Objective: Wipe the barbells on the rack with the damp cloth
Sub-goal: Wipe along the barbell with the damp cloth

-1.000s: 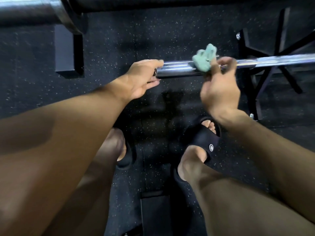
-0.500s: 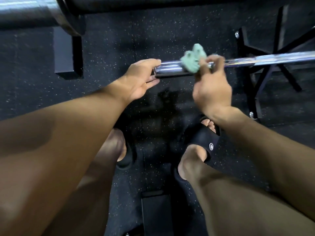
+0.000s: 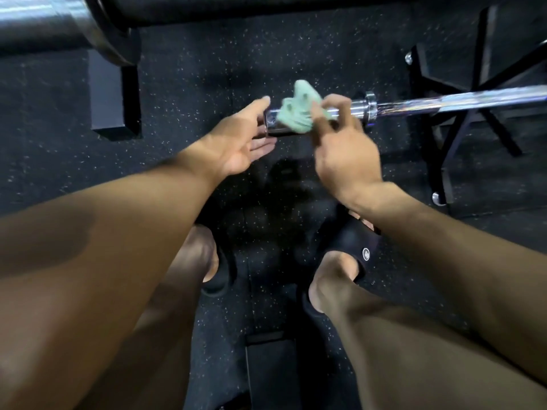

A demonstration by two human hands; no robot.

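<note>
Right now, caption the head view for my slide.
Right hand rubs a crumpled mint-green cloth along the chrome barbell sleeve; open left hand steadies its end.

Black speckled rubber floor [image 3: 189, 93], dim light; black block [image 3: 114, 93] upper left, black metal stand [image 3: 461, 125] right.

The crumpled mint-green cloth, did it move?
Yes. The crumpled mint-green cloth slid along the shiny chrome barbell toward its end, where the left hand rests.
</note>
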